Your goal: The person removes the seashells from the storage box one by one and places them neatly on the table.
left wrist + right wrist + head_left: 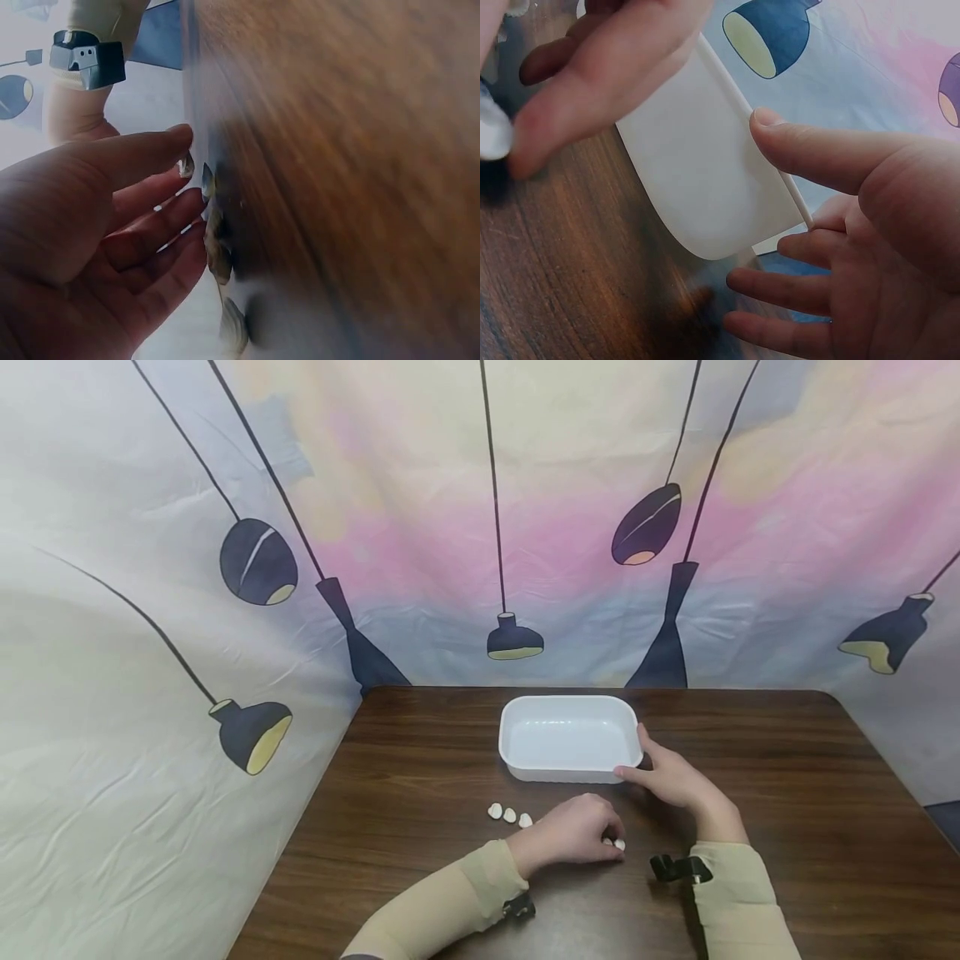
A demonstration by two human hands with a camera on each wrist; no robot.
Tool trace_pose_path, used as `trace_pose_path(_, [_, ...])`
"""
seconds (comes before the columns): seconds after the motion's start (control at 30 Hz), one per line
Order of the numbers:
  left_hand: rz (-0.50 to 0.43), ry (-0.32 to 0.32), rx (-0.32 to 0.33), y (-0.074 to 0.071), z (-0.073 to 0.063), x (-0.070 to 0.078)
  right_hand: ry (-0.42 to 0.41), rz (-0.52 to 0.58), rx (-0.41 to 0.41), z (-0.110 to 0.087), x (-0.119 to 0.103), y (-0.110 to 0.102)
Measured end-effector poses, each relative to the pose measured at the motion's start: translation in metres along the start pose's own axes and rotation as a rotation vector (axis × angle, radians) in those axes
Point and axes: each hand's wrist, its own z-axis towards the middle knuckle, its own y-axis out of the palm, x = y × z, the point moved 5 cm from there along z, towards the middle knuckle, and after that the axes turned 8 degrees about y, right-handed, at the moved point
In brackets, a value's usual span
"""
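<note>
A white rectangular dish (558, 774) stands toward the back of the table. At its right front corner, my right hand (678, 781) grips the dish, thumb at the near side and forefinger along the right end. My left hand (570, 832) is low over the table in front of the dish. Between its thumb and forefinger it pinches a small seashell (186, 165). Beside its fingers a row of ridged shells (233, 326) lies on the wood. Three pale shells (510, 816) show left of this hand in the head view; its back hides others.
The dark brown wooden table (420, 760) runs back to a hanging cloth (420, 527) printed with lamps. Black camera mounts (678, 868) sit on both wrists, over beige sleeves (738, 893).
</note>
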Motion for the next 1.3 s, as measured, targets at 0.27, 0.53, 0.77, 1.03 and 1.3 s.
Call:
trace_pose_path(0.27, [0.083, 0.006, -0.020, 0.001, 0.004, 0.005, 0.007, 0.001, -0.001, 0.000, -0.001, 0.001])
trace_pose_path(0.53, [0.127, -0.004, -0.032, 0.001, 0.005, 0.006, 0.002, 0.002, 0.003, 0.002, -0.001, 0.001])
trace_pose_path(0.77, [0.137, -0.015, -0.046, 0.002, 0.005, 0.005, 0.011, -0.003, -0.001, 0.003, 0.000, 0.001])
trace_pose_path(1.03, [0.143, 0.012, -0.045, 0.000, 0.004, 0.006, 0.010, -0.004, 0.001, 0.001, -0.002, -0.001])
trace_pose_path(1.3, [-0.031, 0.123, 0.042, -0.030, -0.022, -0.003, -0.008, 0.001, -0.002, -0.001, -0.004, -0.004])
